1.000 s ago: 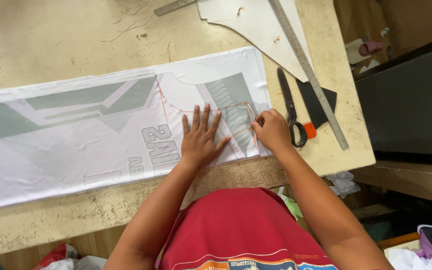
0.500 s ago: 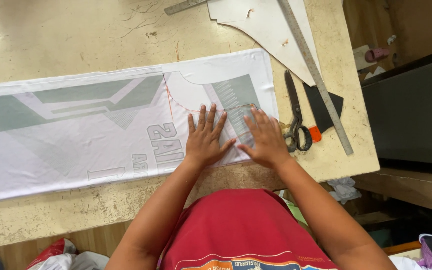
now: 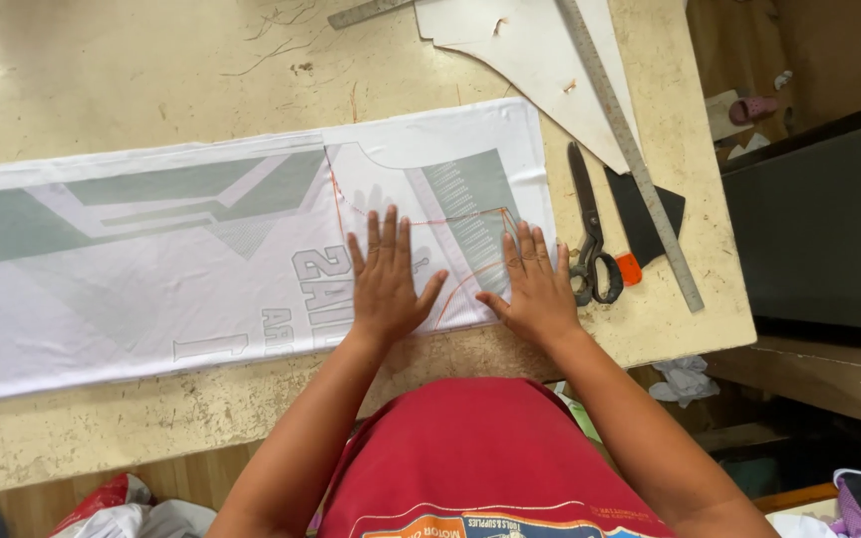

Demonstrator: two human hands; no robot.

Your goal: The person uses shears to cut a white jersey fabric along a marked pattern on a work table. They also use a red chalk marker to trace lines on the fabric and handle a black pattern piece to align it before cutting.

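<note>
Both hands lie flat and spread on a long strip of white printed fabric that runs from the left edge of the frame to right of centre, across a worn cream worktable. The left hand sits palm down near the middle of the frame, fingers fanned, gripping nothing; the right hand is just to its right, equally open and flat, pressing the cloth near its right end. Between and under the fingers there seems to be a clear plastic pattern piece with an orange outline traced round it, though its edges are hard to make out. The fabric looks thin, light and limp to me, the sort that slides and wrinkles if dragged, so flat palms pressing down suit it better than a pinch; to lift it I would take it by the right-hand edge or a corner with both hands. The grey printed bands and lettering lie smooth, with only faint creases toward the left. Just right of the right hand, close to its little finger, lie black-handled scissors, blades pointing to the top of the frame. Beyond them a long metal ruler slants across a white card template at upper right, with a dark wedge-shaped piece beside it.
</note>
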